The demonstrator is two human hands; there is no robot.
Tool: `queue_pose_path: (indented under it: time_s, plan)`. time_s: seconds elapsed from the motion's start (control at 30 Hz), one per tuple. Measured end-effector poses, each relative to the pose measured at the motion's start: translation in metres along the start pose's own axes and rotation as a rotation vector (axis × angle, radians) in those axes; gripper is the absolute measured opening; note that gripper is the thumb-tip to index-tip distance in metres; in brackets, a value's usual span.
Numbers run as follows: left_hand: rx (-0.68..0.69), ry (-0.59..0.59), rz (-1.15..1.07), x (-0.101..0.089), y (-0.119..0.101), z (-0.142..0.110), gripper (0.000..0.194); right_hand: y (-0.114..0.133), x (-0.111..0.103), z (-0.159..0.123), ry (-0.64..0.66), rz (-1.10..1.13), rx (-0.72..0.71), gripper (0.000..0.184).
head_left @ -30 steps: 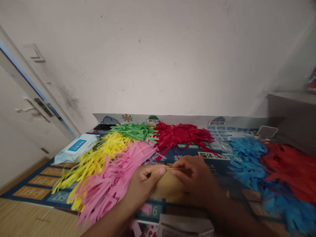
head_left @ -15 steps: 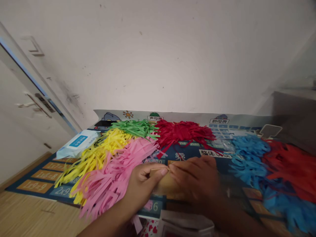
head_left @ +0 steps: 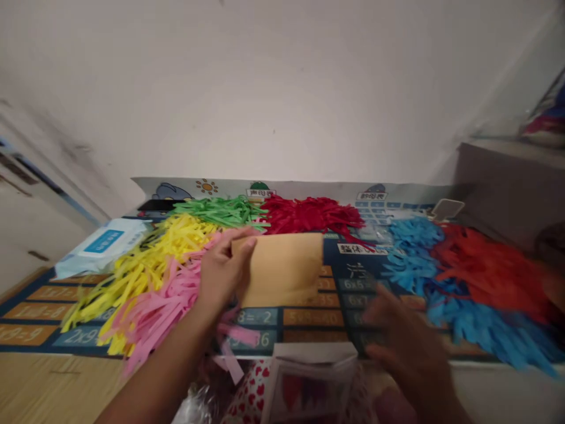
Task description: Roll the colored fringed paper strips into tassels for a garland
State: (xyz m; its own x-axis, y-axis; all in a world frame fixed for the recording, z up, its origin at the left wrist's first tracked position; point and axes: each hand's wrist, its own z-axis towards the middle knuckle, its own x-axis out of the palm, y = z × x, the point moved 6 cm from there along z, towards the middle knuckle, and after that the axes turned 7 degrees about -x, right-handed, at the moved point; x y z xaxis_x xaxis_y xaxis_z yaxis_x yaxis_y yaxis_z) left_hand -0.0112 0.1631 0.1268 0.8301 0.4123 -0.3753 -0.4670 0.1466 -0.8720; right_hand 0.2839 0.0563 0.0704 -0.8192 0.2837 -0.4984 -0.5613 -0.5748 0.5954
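My left hand (head_left: 225, 268) pinches the left edge of a tan paper rectangle (head_left: 285, 271), thumb on the near face. The paper is held up over the mat, and I cannot tell whether it is a single sheet or an envelope. To its lower right, my right hand (head_left: 399, 335) is apart from the paper, blurred by motion. Its thumb stands away from the fingers, with nothing visible between them. Pink paper strips (head_left: 176, 300) lie beside and behind my left wrist.
On the printed mat (head_left: 304, 335) lie yellow (head_left: 145, 259), green (head_left: 220, 210), dark red (head_left: 313, 215), blue (head_left: 415, 250) and orange-red (head_left: 489, 268) strip bundles. A wipes pack (head_left: 106, 242) is at left. In front stands a pale box (head_left: 313, 353); a wall rises behind.
My right hand has let go of the tan paper and moved down and right. My left hand has raised the paper, which now shows its broad face. The view has shifted right.
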Motion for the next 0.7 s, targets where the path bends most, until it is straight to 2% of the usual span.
queue_pose_path:
  time_s: [0.03, 0.07, 0.1, 0.13, 0.2, 0.23, 0.27, 0.37, 0.43, 0.5, 0.6, 0.7]
  plan:
    - [0.173, -0.163, 0.096, -0.008, -0.009, -0.003, 0.041, -0.009, 0.003, -0.012, 0.040, 0.029, 0.057, 0.079]
    - [0.349, -0.265, 0.197, -0.011, -0.018, -0.013, 0.049, -0.017, 0.009, -0.024, 0.089, 0.057, 0.114, 0.089]
    - [0.497, -0.291, 0.270, -0.008, -0.025, -0.028, 0.053, -0.023, 0.017, -0.035, 0.136, 0.087, 0.169, 0.096]
    - [0.623, -0.165, 0.307, 0.004, -0.029, -0.045, 0.048, -0.027, 0.026, -0.046, 0.174, 0.115, 0.216, 0.102]
    - [0.932, 0.307, 0.253, 0.036, -0.032, -0.095, 0.033, -0.030, 0.040, -0.064, 0.220, 0.143, 0.279, 0.107]
    - [0.947, 0.459, 0.264, 0.048, -0.028, -0.115, 0.034, -0.029, 0.046, -0.072, 0.234, 0.151, 0.307, 0.108]
    - [0.950, 0.558, 0.248, 0.057, -0.023, -0.131, 0.039, -0.028, 0.049, -0.078, 0.236, 0.156, 0.330, 0.108]
    - [0.893, 0.685, 0.192, 0.068, -0.013, -0.157, 0.046, -0.018, 0.050, -0.094, 0.206, 0.172, 0.371, 0.106]
    - [0.908, 0.709, 0.146, 0.065, -0.017, -0.162, 0.039, -0.007, 0.045, -0.098, 0.155, 0.184, 0.311, 0.101]
    - [0.940, 0.700, 0.107, 0.057, -0.031, -0.164, 0.030, 0.006, 0.034, -0.097, 0.077, 0.201, 0.250, 0.091]
    - [0.993, 0.666, 0.057, 0.046, -0.060, -0.170, 0.024, 0.022, 0.005, -0.089, -0.073, 0.230, 0.202, 0.077]
    - [1.035, 0.609, 0.036, 0.050, -0.078, -0.185, 0.020, 0.033, -0.028, -0.082, -0.197, 0.204, 0.131, 0.075]
